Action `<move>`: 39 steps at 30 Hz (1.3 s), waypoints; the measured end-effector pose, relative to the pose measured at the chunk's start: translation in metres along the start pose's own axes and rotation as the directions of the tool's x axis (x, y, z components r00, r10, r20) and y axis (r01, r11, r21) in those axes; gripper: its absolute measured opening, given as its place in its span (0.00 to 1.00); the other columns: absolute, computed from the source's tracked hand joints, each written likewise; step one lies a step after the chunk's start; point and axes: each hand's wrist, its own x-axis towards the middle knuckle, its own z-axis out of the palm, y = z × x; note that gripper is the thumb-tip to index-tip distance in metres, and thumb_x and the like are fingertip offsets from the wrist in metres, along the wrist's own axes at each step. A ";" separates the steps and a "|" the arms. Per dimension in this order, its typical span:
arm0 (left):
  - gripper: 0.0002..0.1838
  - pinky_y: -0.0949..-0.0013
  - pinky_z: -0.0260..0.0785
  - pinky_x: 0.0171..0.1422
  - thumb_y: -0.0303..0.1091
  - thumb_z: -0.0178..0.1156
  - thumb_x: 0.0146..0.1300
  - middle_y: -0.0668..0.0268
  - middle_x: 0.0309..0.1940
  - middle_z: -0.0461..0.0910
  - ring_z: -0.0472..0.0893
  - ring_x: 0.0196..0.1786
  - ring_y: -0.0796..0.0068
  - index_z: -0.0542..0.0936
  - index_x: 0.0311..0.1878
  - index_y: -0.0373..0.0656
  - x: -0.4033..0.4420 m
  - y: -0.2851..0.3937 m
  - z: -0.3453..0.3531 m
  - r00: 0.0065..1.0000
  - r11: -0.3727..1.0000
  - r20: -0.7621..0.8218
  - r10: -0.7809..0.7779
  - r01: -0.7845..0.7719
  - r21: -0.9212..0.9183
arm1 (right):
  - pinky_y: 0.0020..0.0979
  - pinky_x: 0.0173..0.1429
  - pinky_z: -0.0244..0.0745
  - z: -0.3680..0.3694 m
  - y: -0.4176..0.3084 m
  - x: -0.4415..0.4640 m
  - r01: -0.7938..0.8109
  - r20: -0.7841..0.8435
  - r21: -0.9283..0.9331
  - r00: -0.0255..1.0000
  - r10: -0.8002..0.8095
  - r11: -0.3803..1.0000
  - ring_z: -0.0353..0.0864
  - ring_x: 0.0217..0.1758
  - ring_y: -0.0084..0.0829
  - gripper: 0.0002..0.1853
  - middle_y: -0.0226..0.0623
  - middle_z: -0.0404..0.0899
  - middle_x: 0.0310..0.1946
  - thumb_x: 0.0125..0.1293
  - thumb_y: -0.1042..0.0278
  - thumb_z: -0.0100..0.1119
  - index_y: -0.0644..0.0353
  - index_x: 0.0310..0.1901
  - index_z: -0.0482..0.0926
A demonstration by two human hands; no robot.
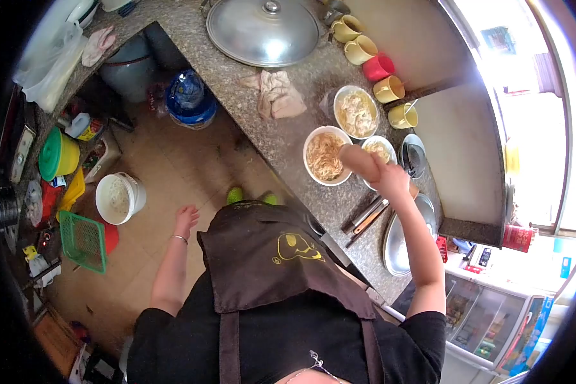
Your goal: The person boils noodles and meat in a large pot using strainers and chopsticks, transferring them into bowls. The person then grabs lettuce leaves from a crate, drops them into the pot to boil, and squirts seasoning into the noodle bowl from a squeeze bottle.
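Observation:
My right hand (pixel 392 181) is wrapped round a brown, elongated, rounded thing (pixel 360 162), too blurred to name. Its far end overlaps the rim of a white bowl (pixel 309 174) holding reddish-brown shredded food (pixel 325 153). Partly behind the hand stands a smaller white bowl (pixel 368 142) with pale shreds. Farther back is another bowl (pixel 339 96) of pale shredded food. Away from the counter, my left hand (pixel 185 221) hangs low over the floor, holding nothing, its fingers loosely apart.
Yellow and red mugs (pixel 379 66) line the counter's back edge. A large metal lid (pixel 262 32) and a crumpled cloth (pixel 280 96) lie on the stone counter (pixel 237 83). Long-handled utensils (pixel 367 217) rest nearer me. On the floor stand a white bucket (pixel 133 198) and green basket (pixel 83 240).

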 end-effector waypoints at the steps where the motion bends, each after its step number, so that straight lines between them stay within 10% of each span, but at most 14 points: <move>1: 0.13 0.72 0.68 0.37 0.42 0.54 0.63 0.71 0.38 0.77 0.78 0.37 0.77 0.74 0.47 0.49 -0.005 0.006 0.005 1.000 1.000 0.002 0.005 -0.005 -0.007 | 0.40 0.42 0.76 0.003 0.007 0.000 -0.003 0.002 0.001 1.000 0.003 1.000 0.79 0.40 0.42 0.42 0.42 0.77 0.38 0.44 0.55 0.69 0.37 0.64 0.61; 25: 0.13 0.70 0.69 0.40 0.42 0.53 0.63 0.71 0.39 0.77 0.77 0.38 0.77 0.73 0.48 0.49 0.055 0.025 0.004 0.992 0.993 0.115 0.055 -0.067 0.101 | 0.42 0.45 0.74 0.015 0.019 -0.071 -0.114 0.110 0.239 0.990 0.089 0.964 0.79 0.41 0.45 0.41 0.44 0.77 0.38 0.43 0.59 0.68 0.40 0.64 0.63; 33: 0.09 0.76 0.66 0.30 0.39 0.52 0.63 0.71 0.32 0.76 0.76 0.31 0.79 0.74 0.42 0.46 0.048 0.048 0.039 0.993 0.965 0.074 0.087 -0.102 0.241 | 0.38 0.56 0.71 0.019 0.033 -0.104 -0.187 -0.082 0.750 0.925 0.370 0.634 0.75 0.54 0.46 0.44 0.48 0.74 0.53 0.45 0.64 0.70 0.49 0.67 0.59; 39: 0.10 0.75 0.65 0.27 0.37 0.52 0.63 0.70 0.33 0.76 0.75 0.30 0.78 0.72 0.45 0.43 0.045 0.079 0.081 0.983 0.974 0.165 0.075 -0.108 0.201 | 0.36 0.60 0.66 -0.003 0.092 -0.089 0.305 -0.326 0.942 0.747 0.579 0.138 0.71 0.58 0.36 0.48 0.43 0.70 0.55 0.45 0.64 0.72 0.60 0.67 0.54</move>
